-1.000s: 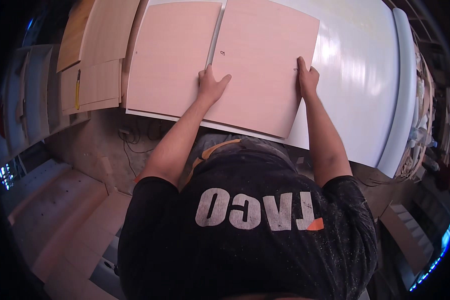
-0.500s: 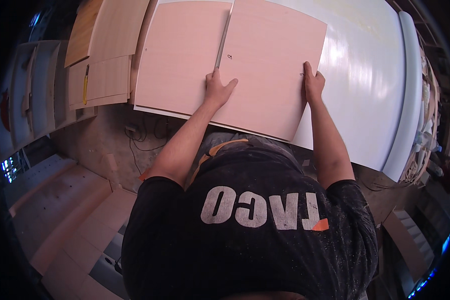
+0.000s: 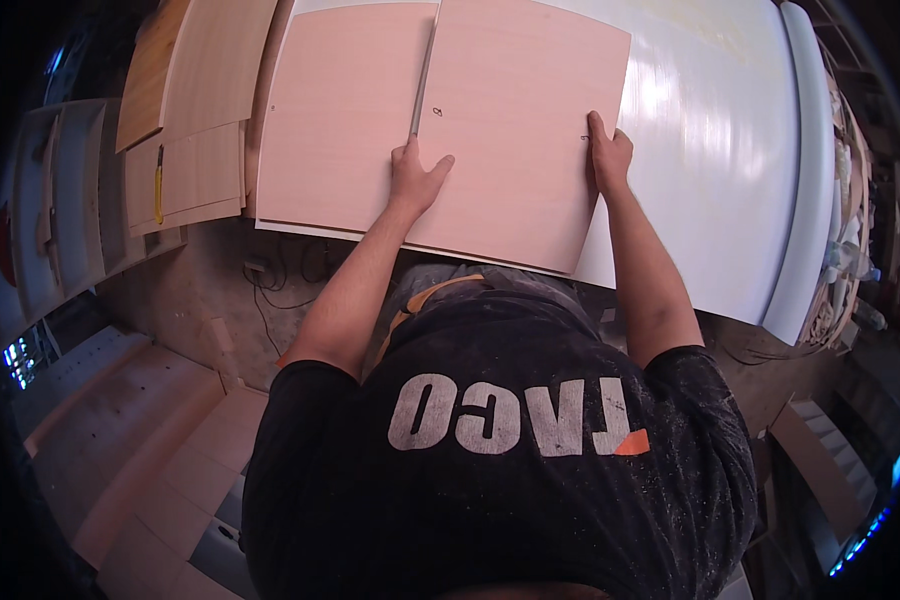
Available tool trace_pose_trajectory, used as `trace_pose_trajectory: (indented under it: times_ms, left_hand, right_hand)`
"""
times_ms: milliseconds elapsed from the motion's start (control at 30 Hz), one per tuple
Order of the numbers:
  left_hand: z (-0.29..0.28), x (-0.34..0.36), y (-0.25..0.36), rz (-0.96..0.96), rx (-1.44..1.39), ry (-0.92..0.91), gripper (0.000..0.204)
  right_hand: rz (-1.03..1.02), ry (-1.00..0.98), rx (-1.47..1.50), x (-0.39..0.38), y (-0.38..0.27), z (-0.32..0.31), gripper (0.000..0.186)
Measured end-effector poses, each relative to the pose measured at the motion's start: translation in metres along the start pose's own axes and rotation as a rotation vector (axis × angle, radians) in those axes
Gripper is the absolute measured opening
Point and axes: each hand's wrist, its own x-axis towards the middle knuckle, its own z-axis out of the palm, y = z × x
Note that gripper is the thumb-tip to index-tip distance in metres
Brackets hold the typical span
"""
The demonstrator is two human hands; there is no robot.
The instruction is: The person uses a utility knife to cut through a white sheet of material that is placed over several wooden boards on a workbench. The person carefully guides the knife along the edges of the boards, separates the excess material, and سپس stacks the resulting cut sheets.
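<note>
A pale pinkish wood panel [image 3: 515, 120] is gripped at its two sides by my hands. My left hand [image 3: 417, 182] closes on its left edge, thumb on the upper face, the other fingers mostly hidden at the edge. On the right edge my right hand [image 3: 610, 152] holds on, thumb on top and fingers partly out of sight. A second panel of the same colour [image 3: 340, 120] lies to the left, and a narrow dark gap shows between the two. Beneath them spreads a glossy white sheet [image 3: 705, 140].
The sheet's right end forms a roll [image 3: 805, 170]. At the left lie light wood boards [image 3: 215, 75] and a yellow-handled cutter knife [image 3: 158, 185]. A dark cable [image 3: 270, 305] runs over the floor. Brownish panels [image 3: 135, 410] rest at lower left.
The whole scene sits slightly further left in the picture, as my head has shifted. Both hands keep the same grip on the panel, with no clear movement relative to the sheet.
</note>
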Motion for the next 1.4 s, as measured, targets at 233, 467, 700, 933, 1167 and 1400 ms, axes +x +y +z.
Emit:
trace_pose_trajectory:
  times_ms: [233,467,700,933,1167,1400]
  left_hand:
    - [-0.002,-0.005,0.0,0.024,0.018,0.019,0.093]
    - [-0.002,-0.005,-0.003,0.021,0.034,0.01,0.093]
    - [0.001,-0.007,0.0,0.017,0.024,0.036,0.093]
    - [0.002,-0.001,-0.007,0.023,0.039,0.01,0.094]
    - [0.003,-0.004,-0.003,0.003,0.063,0.02,0.093]
    - [0.018,-0.013,0.001,0.019,0.082,0.138,0.096]
  right_hand:
    - [-0.012,0.005,0.0,-0.003,-0.001,-0.001,0.062]
    - [0.0,0.001,-0.024,-0.006,-0.003,0.0,0.062]
    - [-0.036,0.011,-0.028,-0.003,0.001,0.0,0.064]
    - [-0.043,0.043,-0.047,0.002,0.007,0.002,0.066]
    - [-0.015,0.081,-0.108,-0.009,-0.005,0.004,0.064]
    - [-0.076,0.182,-0.284,-0.011,-0.004,0.006,0.069]
